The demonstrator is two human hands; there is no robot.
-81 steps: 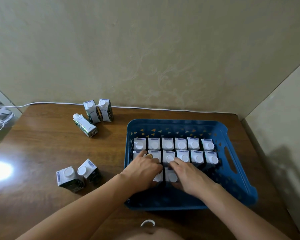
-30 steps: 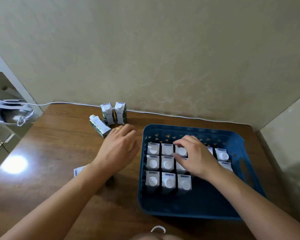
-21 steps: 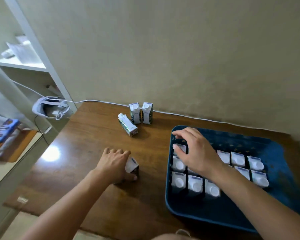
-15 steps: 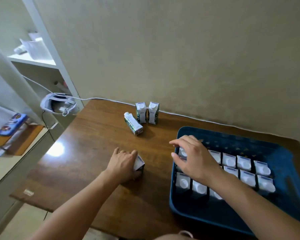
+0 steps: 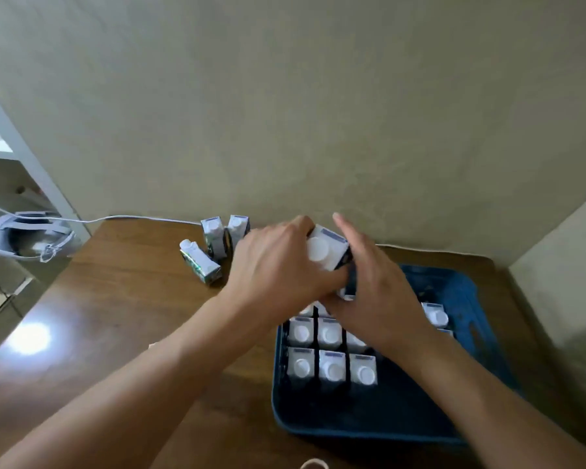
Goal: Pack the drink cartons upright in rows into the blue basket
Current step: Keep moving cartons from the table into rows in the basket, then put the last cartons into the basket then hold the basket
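My left hand (image 5: 278, 269) grips a drink carton (image 5: 325, 248) with a white cap, held in the air above the far left corner of the blue basket (image 5: 379, 421). My right hand (image 5: 372, 286) is beside it with fingers spread, palm against the carton's right side. Several cartons stand upright in rows inside the basket, caps up, such as one in the front row (image 5: 332, 368). My hands hide the back rows. On the table behind, two cartons (image 5: 224, 235) stand upright and one carton (image 5: 198, 262) lies tilted.
The basket rests on a brown wooden table (image 5: 115, 316) pushed against a beige wall, with another wall close on the right. A white cable (image 5: 139, 217) runs along the table's back edge. A white headset (image 5: 27, 238) and shelving sit off the left edge.
My left hand took a carton from the table at the left and lifted it over the basket. My right hand rose from the packed cartons to meet it.
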